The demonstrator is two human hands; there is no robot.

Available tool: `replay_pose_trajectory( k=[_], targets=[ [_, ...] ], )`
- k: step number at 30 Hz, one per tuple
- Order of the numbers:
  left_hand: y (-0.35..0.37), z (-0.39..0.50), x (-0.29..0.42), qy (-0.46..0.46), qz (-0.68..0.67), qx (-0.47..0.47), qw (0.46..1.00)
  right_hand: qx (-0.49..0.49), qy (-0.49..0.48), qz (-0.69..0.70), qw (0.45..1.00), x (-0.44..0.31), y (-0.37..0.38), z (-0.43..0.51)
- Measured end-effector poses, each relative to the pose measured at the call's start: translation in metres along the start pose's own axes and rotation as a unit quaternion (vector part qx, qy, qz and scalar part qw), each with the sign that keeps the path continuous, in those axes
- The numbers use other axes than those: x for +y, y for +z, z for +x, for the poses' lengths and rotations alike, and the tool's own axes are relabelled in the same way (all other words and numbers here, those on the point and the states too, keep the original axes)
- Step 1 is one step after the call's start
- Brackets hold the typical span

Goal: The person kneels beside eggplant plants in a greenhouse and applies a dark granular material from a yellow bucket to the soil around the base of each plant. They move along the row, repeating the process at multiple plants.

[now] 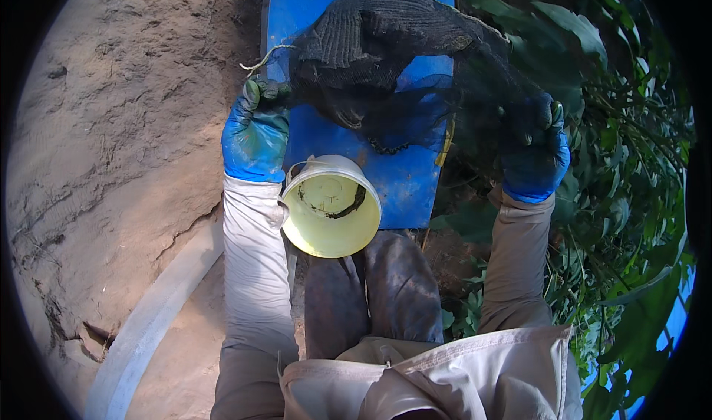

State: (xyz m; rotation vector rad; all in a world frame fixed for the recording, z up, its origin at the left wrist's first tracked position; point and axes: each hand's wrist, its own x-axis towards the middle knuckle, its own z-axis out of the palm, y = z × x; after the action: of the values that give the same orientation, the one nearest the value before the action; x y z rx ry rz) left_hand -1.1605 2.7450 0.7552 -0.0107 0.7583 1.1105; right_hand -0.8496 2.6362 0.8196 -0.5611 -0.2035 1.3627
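A dark mesh net (378, 36) is stretched between my two gloved hands, its ribbed knit folds bunched in the middle. My left hand (257, 133), in a blue glove, grips its left edge, close to a loose pale cord (267, 58). At the opposite edge my right hand (535, 147), also in a blue glove, pinches the sheer netting. The net hangs over a blue board (356, 133). Just in front of my knees a pale yellow plastic bucket (328, 231) lies tilted towards me, with dark dirt stuck around the inside of its base.
Bare brown soil (128, 114) with cracks spreads along the left side. A flat grey hose or strip (161, 314) crosses the ground at lower left. Leafy green plants (606, 197) crowd the right side, close to my right arm. My legs (400, 286) are below the board.
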Motion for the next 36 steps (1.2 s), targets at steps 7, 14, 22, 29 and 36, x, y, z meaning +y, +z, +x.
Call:
replay_pose_trajectory(
  k=[7,14,22,29,36],
  targets=[
    [-0.062,-0.058,-0.001,0.031,0.292,0.026,0.956,0.331,0.092,-0.231,0.911,0.027,-0.053,-0.060],
    [-0.148,-0.006,-0.042,0.058,0.557,0.232,0.795,0.334,0.283,-0.513,0.738,0.111,-0.183,-0.024],
    [-0.089,-0.018,-0.047,-0.012,0.621,0.054,0.782,0.285,0.308,-0.688,0.592,0.103,-0.207,-0.039],
    [0.026,-0.065,0.003,0.025,0.219,0.045,0.974,0.249,0.134,-0.525,0.803,0.041,-0.058,-0.039],
    [0.134,-0.136,0.049,0.105,0.181,0.006,0.978,0.195,0.026,-0.466,0.862,-0.008,0.055,-0.050]
  ],
)
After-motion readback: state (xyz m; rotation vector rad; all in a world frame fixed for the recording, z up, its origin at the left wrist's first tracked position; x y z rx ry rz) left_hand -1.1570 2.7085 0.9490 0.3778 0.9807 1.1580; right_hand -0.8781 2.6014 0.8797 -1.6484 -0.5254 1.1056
